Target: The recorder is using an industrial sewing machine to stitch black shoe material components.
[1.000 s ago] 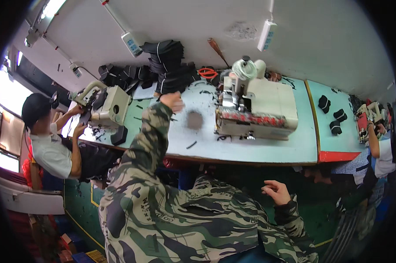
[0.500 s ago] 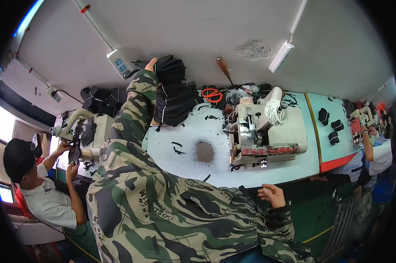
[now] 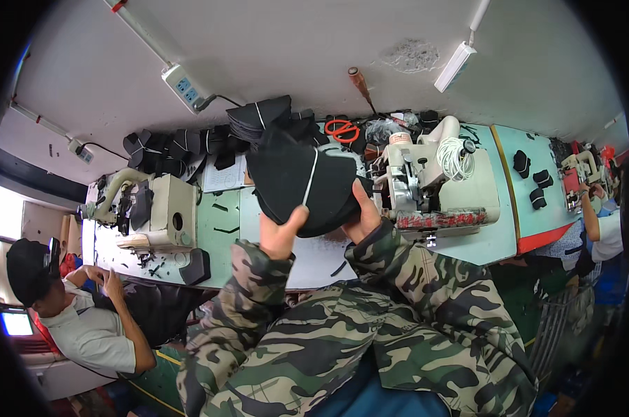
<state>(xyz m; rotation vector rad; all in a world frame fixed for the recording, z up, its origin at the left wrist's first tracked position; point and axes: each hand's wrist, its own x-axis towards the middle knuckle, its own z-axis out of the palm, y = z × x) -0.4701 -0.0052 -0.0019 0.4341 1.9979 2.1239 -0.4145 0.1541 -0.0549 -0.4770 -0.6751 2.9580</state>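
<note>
Left hand: the left hand [image 3: 281, 233] in a camouflage sleeve, centre of the frame, is clamped on the lower left edge of a stack of black curved fabric pieces with a white stripe [image 3: 304, 184], thumb on top.
Right hand: the right hand [image 3: 365, 217] grips the stack's lower right edge, fingers curled beneath it.
Stack: held up off the pale green desk [image 3: 224, 222], in front of it at centre frame.
Progress: as I judge it, the stack is picked up and in both hands; nothing is yet under the cream sewing machine [image 3: 439, 184] at right of centre.
Change: half a second ago the left arm reached far up toward the heap and the right hand lay low by the lap; now both meet on the stack.
Farther back: a heap of black fabric pieces [image 3: 189, 146] along the wall, upper left, and orange-handled scissors [image 3: 342, 129] at upper centre.
Left edge: a seated person in a white shirt [image 3: 85, 326] at a second cream machine [image 3: 158, 208].
</note>
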